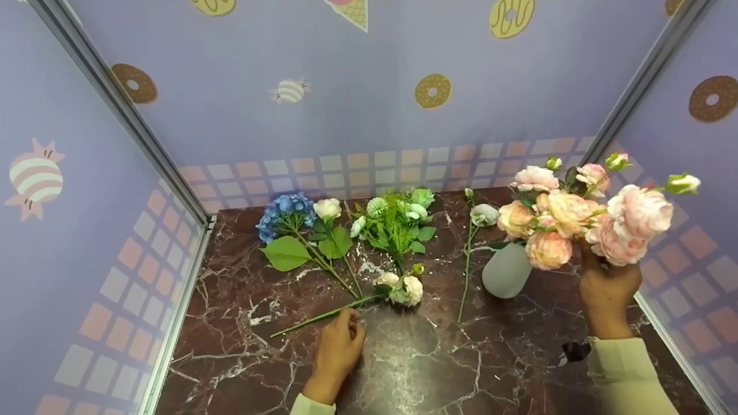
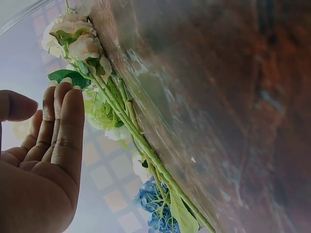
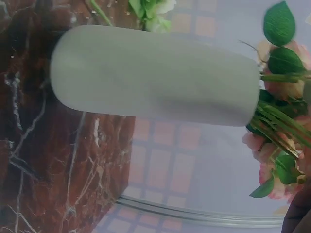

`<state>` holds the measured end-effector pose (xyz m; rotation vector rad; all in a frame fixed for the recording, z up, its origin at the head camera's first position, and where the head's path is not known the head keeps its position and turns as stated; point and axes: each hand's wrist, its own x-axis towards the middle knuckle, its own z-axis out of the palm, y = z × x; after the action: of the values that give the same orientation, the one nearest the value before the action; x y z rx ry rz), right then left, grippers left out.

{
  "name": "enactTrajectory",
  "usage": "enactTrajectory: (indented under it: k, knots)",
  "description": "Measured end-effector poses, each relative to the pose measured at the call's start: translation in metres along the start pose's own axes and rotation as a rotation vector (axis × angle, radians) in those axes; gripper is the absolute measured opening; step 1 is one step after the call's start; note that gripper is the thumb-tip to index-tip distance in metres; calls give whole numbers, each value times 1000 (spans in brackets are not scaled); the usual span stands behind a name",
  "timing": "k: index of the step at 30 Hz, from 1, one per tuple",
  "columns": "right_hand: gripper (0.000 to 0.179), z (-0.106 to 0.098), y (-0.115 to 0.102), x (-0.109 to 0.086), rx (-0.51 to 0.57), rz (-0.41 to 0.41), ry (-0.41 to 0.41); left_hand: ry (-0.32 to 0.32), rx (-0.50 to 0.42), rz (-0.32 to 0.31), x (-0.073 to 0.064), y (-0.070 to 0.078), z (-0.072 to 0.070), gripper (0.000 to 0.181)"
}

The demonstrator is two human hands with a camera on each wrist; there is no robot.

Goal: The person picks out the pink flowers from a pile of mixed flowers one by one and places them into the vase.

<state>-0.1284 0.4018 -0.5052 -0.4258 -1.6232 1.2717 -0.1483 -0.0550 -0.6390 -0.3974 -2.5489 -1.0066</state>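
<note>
A bunch of pink and peach artificial flowers [image 1: 568,213] spreads over a pale grey vase [image 1: 507,274], which stands upright at the right. Green stems [image 3: 279,121] run into the vase's mouth in the right wrist view. My right hand [image 1: 611,291] grips the bunch from below on its right side, its fingertips partly hidden by the blooms. Near the table's middle, my left hand [image 1: 340,349] lies beside the green stem of a cream flower [image 1: 412,291]. In the left wrist view its fingers [image 2: 68,126] are loosely bent and hold nothing.
A blue hydrangea [image 1: 286,216], a white rose [image 1: 327,208] and a green-and-white bunch [image 1: 398,222] lie at the back. One long-stemmed pale flower [image 1: 484,215] lies left of the vase. Patterned lilac walls [image 1: 369,104] enclose the dark marbled table [image 1: 242,369] on three sides.
</note>
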Motion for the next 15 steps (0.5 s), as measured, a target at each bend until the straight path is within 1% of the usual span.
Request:
enactTrajectory:
  k: [5, 7, 8, 11, 13, 15]
  knots:
    - [42, 2, 2, -3, 76, 0, -40, -10, -13, -19, -1, -2, 0, 19]
    - [42, 3, 5, -6, 75, 4, -59, -7, -8, -19, -2, -3, 1, 19]
    - [42, 3, 7, -8, 67, 14, -61, -4, -8, -15, -2, -3, 1, 19]
    - [40, 4, 12, -13, 112, 71, -50, -13, -27, -7, -2, -4, 1, 19]
    - [42, 5, 15, -14, 177, 103, -40, -23, -48, -13, -2, -4, 1, 18]
    - [42, 7, 17, -13, 239, 107, -37, -31, -63, -26, -1, -5, 0, 18]
